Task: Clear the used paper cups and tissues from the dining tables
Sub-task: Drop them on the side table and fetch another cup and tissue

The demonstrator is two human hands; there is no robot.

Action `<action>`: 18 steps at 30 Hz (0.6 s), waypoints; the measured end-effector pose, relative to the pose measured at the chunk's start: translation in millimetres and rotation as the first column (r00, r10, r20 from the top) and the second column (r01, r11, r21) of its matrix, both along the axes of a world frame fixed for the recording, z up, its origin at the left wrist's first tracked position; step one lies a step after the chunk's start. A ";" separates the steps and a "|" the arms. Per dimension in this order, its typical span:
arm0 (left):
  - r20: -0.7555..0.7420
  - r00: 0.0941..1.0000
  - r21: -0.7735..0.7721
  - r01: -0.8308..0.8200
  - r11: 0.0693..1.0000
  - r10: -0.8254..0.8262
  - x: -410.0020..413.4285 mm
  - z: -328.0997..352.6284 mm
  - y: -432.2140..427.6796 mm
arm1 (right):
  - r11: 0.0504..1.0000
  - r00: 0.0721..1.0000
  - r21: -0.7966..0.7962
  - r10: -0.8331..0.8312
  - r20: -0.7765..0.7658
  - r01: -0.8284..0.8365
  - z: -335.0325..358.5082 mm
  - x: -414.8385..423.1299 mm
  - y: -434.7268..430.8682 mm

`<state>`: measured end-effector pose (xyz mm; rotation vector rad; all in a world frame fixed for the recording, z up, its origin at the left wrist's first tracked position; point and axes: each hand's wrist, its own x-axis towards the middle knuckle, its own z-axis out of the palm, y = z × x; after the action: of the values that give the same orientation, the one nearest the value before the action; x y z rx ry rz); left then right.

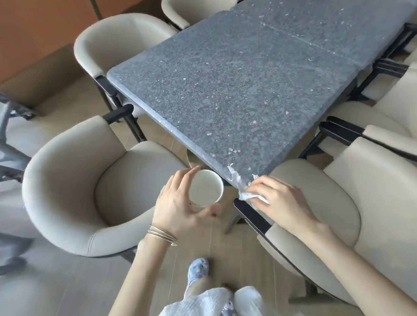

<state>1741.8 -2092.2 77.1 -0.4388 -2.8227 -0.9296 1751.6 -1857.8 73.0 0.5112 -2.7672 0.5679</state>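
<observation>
Lifting the tissue: the step in hand seemed to be taking the tissue (239, 184) off the near corner of the table (246, 83). It would go best gathered whole into the palm, so that the loose tail neither snagged on the edge nor tore.
Left hand: the left hand (179, 206) was wrapped around the paper cup (205, 187), thumb and fingers on its wall; keeping it upright seemed wise.
Right hand: the right hand (280, 196) was curled over the tissue, pinching its lower end.
Paper cup: white, mouth up, no liquid visible inside; it was held off the table, just beside the corner.
Tissue: white, crumpled and thin, with one ragged end trailing up along the table edge.
Table: grey speckled top, with cream chairs (90, 189) on both sides.
</observation>
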 end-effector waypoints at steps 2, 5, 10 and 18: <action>-0.033 0.999 -0.008 -0.027 1.000 0.027 9.9 6.0 -10.0 | 1.000 0.999 -0.008 0.024 -0.029 -0.025 9.7 0.6 -7.9; -0.046 0.996 -0.013 -0.083 0.996 0.082 23.2 12.9 -28.7 | 0.997 0.996 -0.047 0.066 -0.054 -0.068 21.8 -0.3 -24.6; -0.023 0.980 -0.044 -0.199 0.979 0.198 50.1 19.7 -70.9 | 0.976 0.977 -0.083 0.194 -0.087 -0.202 31.0 1.6 -70.7; 0.005 0.950 -0.080 -0.310 0.947 0.311 104.6 16.3 -163.4 | 0.925 0.929 -0.096 0.365 -0.056 -0.369 19.2 13.8 -174.5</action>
<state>1846.4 -2255.6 93.4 0.0112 -2.8348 -0.7630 1765.4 -2032.3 92.2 1.0158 -2.5992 0.7716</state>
